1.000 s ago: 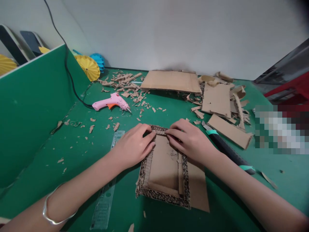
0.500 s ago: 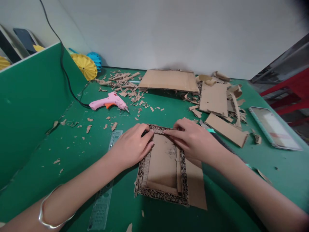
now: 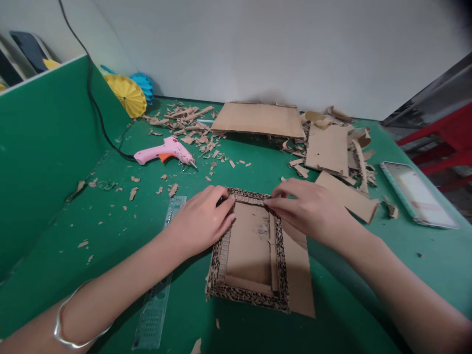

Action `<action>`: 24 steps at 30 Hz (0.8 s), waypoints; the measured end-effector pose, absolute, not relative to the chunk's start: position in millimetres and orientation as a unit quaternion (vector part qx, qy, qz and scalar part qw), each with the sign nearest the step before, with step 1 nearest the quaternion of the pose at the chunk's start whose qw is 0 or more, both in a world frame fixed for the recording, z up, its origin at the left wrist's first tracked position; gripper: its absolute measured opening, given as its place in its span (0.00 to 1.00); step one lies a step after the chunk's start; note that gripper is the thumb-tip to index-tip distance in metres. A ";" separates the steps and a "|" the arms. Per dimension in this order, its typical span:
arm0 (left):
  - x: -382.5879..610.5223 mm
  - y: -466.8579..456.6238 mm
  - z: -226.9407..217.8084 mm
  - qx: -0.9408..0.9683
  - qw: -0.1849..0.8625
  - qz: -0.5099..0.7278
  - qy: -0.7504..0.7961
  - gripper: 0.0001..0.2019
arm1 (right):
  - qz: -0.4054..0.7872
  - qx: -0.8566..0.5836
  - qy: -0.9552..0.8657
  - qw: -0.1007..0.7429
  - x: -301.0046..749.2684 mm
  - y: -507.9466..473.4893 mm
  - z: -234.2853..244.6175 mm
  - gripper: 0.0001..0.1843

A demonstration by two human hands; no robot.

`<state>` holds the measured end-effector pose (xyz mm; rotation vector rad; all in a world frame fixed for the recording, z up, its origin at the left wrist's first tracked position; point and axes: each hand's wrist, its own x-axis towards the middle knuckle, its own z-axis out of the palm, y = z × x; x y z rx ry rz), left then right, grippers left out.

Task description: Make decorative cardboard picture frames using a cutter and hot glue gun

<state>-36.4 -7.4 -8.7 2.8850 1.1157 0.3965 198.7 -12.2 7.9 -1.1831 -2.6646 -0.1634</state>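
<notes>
Corrugated strip [image 3: 250, 198], centre frame, is being pinned under fingertips of loosely open left hand [image 3: 201, 221] and right hand [image 3: 309, 209], ungrasped; uneven pressure could skew it.

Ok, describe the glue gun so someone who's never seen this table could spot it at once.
Start at the green table, by its upright green side panel on the left. Beyond the left hand, near the cardboard scraps, lies the glue gun. It is the only pink thing there, with an orange trigger.
</notes>
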 end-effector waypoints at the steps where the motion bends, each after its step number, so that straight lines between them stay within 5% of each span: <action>1: -36.4 -7.5 -8.7 0.925 0.012 0.126 0.358 0.15 | -0.051 -0.406 -0.905 0.113 198.9 -12.6 9.2 0.15; 13: -37.5 -7.2 -8.8 0.925 0.013 0.133 0.356 0.15 | 0.077 -0.474 -0.875 0.067 214.4 -20.7 14.6 0.15; 21: -37.8 -9.1 -8.1 0.926 -0.001 0.135 0.353 0.14 | 0.134 -0.499 -0.843 0.150 219.5 -15.9 10.4 0.07; 24: -38.2 -8.7 -8.0 0.926 -0.004 0.136 0.352 0.14 | 0.178 -0.542 -0.809 0.143 224.8 -15.5 9.2 0.12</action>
